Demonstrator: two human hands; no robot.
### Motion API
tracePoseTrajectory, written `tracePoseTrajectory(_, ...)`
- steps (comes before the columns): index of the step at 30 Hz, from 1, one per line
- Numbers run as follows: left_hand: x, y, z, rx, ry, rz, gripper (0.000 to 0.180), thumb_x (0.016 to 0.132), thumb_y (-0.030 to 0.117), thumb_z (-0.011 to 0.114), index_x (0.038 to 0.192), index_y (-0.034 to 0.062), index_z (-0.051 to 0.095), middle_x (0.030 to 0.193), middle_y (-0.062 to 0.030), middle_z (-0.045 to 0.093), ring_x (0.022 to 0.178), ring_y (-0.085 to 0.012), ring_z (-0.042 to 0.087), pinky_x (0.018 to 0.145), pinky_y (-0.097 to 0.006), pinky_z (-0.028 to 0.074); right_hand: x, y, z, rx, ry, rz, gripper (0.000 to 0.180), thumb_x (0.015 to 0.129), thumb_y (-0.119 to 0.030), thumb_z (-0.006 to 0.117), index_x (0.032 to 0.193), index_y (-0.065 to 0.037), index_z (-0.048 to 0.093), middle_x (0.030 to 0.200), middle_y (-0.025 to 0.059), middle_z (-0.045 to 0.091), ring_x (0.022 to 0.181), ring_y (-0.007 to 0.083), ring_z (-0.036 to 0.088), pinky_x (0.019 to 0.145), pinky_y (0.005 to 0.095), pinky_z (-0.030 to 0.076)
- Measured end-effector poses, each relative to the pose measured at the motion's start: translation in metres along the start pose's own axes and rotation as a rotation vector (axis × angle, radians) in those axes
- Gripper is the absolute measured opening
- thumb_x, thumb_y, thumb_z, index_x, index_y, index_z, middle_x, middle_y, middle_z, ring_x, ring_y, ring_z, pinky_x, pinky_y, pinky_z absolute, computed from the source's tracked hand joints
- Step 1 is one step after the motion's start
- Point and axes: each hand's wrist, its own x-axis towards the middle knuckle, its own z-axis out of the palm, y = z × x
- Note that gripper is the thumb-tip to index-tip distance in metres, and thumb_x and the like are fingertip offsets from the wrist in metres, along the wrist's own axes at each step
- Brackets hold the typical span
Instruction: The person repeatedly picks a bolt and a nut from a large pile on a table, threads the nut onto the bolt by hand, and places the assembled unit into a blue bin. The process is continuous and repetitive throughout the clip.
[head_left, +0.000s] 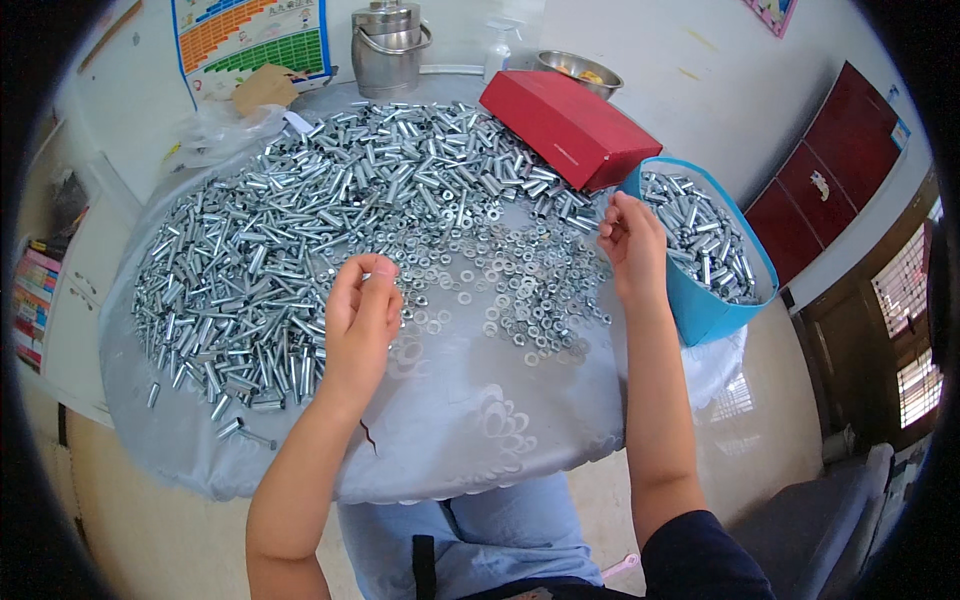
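Note:
A large heap of silvery metal sleeves and bolts (370, 180) covers the left and back of the table. My left hand (363, 310) is over the heap's right edge, thumb and fingers pressed together; whatever they may hold is hidden. To its right lies a spread of washers and nuts (535, 290). My right hand (635, 245) is raised beside the blue bin (712, 325), its fingers curled in a pinch whose contents I cannot make out. Inside the bin are many shiny bolts with sleeves (700, 240).
A red box (575, 125) leans at the back right, against the heap and bin. Behind stand a lidded metal pail (388, 55), a spray bottle (498, 50) and a steel bowl (600, 82). A grey cloth (440, 440) covers the table; a plastic bag (215, 135) lies back left.

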Motion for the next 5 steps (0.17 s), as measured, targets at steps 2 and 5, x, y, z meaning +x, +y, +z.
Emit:
tracePoseTrajectory(2, 0.001, 0.005, -0.004, 0.005, 0.024, 0.028, 0.017, 0.093, 0.022, 0.044, 0.090, 0.0060, 0.048, 0.057, 0.0038, 0.035, 0.045, -0.0032, 0.028, 0.040, -0.019, 0.023, -0.003, 0.008, 0.009, -0.074, -0.051, -0.006, 0.014, 0.085, -0.019, 0.056, 0.081, -0.006, 0.056, 0.066, -0.0016, 0.051, 0.055, 0.0080, 0.047, 0.051, 0.0205, 0.037)
tracePoseTrajectory(5, 0.003, 0.013, -0.007, 0.006, 0.070, 0.084, 0.015, 0.093, 0.023, 0.045, 0.091, 0.0077, 0.049, 0.057, 0.0028, 0.036, 0.044, -0.0033, 0.030, 0.039, -0.019, 0.023, -0.013, 0.023, 0.022, -0.261, -0.155, -0.047, 0.015, 0.085, -0.018, 0.056, 0.081, -0.003, 0.055, 0.065, -0.0017, 0.051, 0.054, 0.0087, 0.046, 0.050, 0.0200, 0.036)
